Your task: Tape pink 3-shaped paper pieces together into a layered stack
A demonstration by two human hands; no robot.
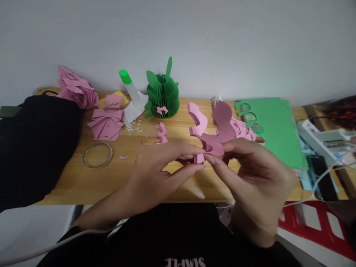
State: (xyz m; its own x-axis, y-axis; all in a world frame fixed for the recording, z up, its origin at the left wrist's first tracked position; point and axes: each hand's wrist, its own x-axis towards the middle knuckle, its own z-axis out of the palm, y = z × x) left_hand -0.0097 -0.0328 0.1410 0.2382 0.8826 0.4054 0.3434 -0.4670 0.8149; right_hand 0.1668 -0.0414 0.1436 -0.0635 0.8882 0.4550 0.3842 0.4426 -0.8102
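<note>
Above the front of the table, my left hand point(164, 168) is closed, thumb and fingers pinching the lower end of a thick stack of wavy pink paper cut-outs point(200, 124). My right hand point(250, 174) pinches a pink paper sheet point(224, 122) with a curved outline, joined to or lying against the stack at its lower end. I cannot tell whether the two are still one piece. Smaller pink wavy paper pieces point(161, 132) lie just beyond my left hand. Farther back stands a green pleated paper figure point(162, 92) with leaf-like parts and a pink bow.
On the left are folded pink papers point(107, 124), a green-capped glue stick point(132, 89), white scraps point(133, 127), a tape roll point(97, 155) and a black cloth bag point(41, 148). Green sheets point(280, 129), a white power strip point(322, 142) and a phone point(322, 178) lie right.
</note>
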